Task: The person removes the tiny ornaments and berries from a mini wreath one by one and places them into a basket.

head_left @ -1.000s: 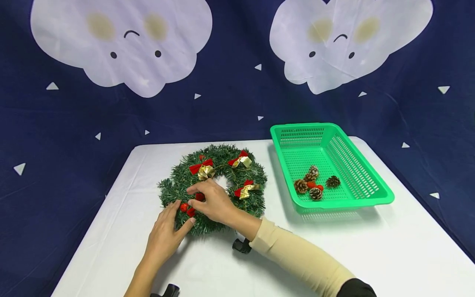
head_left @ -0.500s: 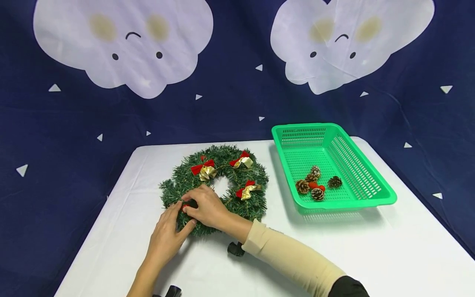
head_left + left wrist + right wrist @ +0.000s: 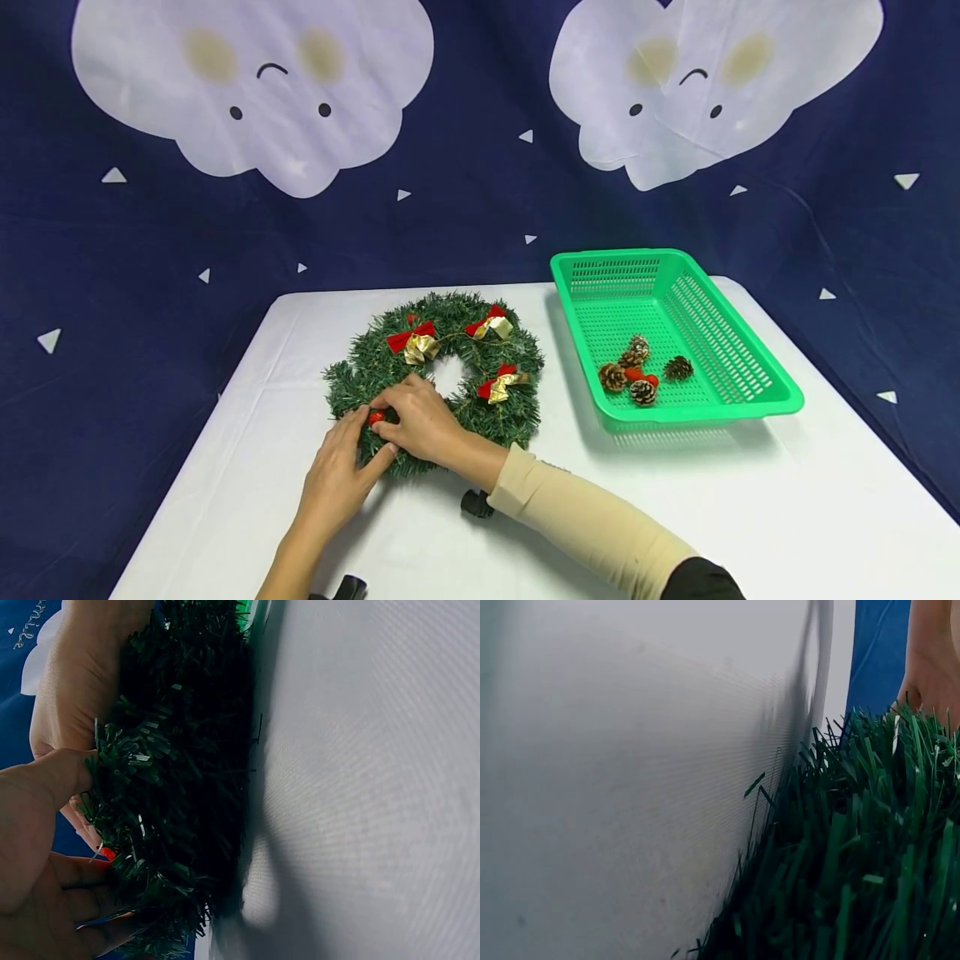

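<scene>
A green Christmas wreath [image 3: 516,423] lies on the white table, decorated with red and gold bows [image 3: 412,342]. My left hand [image 3: 335,475] holds its near left edge, thumb and fingers spread apart around the greenery [image 3: 165,795]. Across the lower left of the ring reaches my right hand [image 3: 422,419], pinching a red ball [image 3: 377,417] between thumb and fingers. Both hands meet closely there, and the right one hides much of that part. The right wrist view is mostly filled by wreath needles [image 3: 855,877], with the left hand [image 3: 934,690] behind them.
A green plastic basket [image 3: 720,410] stands at the right, holding several pine cones [image 3: 612,377] and some red pieces [image 3: 634,374]. Black wrist-camera parts [image 3: 477,503] hang beneath the right wrist. Behind the table hangs a dark blue cloth [image 3: 480,208] with clouds.
My right hand has moved slightly left and down over the wreath, its fingers now closing on the red ball. The left hand stays at the wreath's edge.
</scene>
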`<state>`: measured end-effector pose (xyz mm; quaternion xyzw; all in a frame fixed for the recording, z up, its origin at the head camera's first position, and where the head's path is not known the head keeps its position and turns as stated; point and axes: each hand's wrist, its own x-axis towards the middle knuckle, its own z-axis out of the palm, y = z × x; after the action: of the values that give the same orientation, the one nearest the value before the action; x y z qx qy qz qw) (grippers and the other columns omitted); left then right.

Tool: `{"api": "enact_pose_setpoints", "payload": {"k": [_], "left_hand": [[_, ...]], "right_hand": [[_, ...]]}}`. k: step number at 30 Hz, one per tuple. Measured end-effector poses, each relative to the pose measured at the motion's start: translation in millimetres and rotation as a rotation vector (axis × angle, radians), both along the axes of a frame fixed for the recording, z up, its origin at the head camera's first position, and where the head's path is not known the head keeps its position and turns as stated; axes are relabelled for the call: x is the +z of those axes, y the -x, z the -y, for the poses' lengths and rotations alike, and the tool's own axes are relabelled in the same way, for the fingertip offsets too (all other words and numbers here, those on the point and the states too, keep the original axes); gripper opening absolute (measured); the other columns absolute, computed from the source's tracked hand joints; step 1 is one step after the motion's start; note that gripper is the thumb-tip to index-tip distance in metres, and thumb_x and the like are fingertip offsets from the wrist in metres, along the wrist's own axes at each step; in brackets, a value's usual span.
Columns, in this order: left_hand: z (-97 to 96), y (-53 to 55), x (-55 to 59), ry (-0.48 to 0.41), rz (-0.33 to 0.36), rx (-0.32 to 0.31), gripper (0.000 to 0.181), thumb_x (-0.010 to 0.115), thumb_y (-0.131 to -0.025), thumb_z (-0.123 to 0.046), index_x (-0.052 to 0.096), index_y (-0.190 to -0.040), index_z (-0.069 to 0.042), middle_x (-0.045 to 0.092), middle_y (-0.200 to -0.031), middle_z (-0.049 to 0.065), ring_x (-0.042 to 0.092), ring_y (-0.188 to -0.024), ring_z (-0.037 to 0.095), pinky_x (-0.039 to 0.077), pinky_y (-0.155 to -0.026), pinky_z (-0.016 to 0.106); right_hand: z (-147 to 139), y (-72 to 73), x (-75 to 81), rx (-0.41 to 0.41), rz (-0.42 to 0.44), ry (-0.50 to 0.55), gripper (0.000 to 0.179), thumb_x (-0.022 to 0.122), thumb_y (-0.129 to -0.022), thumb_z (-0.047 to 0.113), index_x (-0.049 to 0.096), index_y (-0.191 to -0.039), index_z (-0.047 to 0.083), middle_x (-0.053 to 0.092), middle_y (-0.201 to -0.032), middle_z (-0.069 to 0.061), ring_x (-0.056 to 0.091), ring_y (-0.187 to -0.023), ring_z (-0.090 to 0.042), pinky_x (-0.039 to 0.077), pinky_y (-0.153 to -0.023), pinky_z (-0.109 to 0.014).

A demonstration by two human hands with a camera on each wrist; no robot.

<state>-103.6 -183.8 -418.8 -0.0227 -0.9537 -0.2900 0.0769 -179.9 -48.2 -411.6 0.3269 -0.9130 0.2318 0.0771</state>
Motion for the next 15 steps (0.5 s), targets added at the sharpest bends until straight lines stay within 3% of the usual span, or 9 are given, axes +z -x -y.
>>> {"api": "enact_pose_setpoints", "payload": {"k": [15], "left_hand": [[1.2,0.5,-2.0,0.020,-0.012,-0.007,0.077,0.060,-0.089,-0.047,0.035,-0.144,0.000,0.036,-0.148,0.023,0.034,-0.136,0.043,0.032,-0.106,0.062]], "right_hand": [[-0.2,-0.6,-3.4,0.012,-0.024,-0.030,0.028,0.067,-0.087,0.035,0.068,-0.111,0.022,0.070,-0.109,0.009,0.052,-0.094,-0.007,0.042,-0.087,-0.024]]}}
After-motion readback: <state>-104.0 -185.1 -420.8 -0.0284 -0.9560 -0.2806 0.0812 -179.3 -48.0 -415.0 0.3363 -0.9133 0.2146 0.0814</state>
